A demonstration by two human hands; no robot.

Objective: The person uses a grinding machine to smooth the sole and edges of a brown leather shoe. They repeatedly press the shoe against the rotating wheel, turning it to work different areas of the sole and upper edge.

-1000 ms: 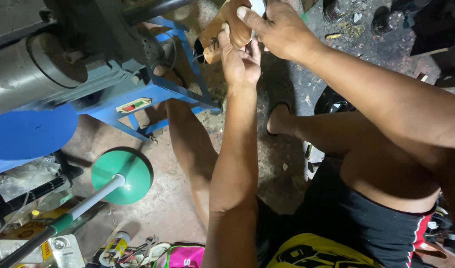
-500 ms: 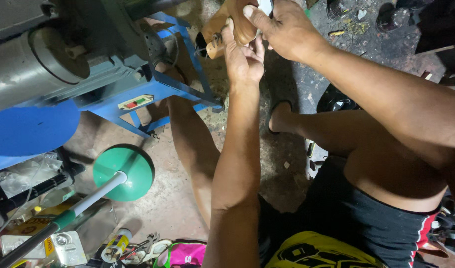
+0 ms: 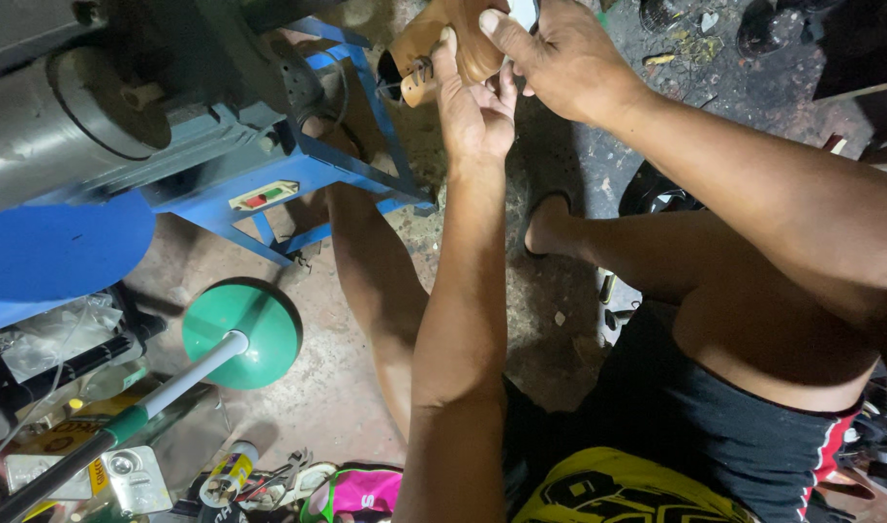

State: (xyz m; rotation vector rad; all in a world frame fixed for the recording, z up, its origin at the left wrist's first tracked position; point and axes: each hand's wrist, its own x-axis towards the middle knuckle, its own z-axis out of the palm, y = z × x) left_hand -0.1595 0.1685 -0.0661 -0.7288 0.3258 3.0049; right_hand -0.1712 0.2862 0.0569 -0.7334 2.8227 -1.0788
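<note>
The left hand [image 3: 474,107] is raised at the top of the frame, fingers closed around the underside of a tan wooden piece [image 3: 443,44]. The right hand [image 3: 560,58] is clamped on the same piece from above, thumb pressed across it; a small white object [image 3: 524,12] is pinched under its fingers and cut off by the top edge, so its kind cannot be told. The wooden piece is held up in the air, just beside the blue machine frame [image 3: 308,174], with a dark hole and a small metal fitting seen at its near end. Its upper part is cut off too.

A small pale rectangular label plate [image 3: 261,197] with a red and a green mark is fixed on the blue frame. A grey metal cylinder [image 3: 66,126] is mounted above it. A blue rounded panel [image 3: 56,247] is seen at left, partly out of frame. A green round base [image 3: 242,334] with a white pole [image 3: 187,373] stands on the concrete floor [image 3: 337,387].

At lower left a small cylindrical container with a yellow label [image 3: 229,473] lies among tools, beside a silvery tin with a round cap [image 3: 134,479] and a yellow package [image 3: 61,436], mostly hidden. A pink item [image 3: 361,489] is half cut off at the bottom edge. The clutter at far right is dark and hard to make out.
</note>
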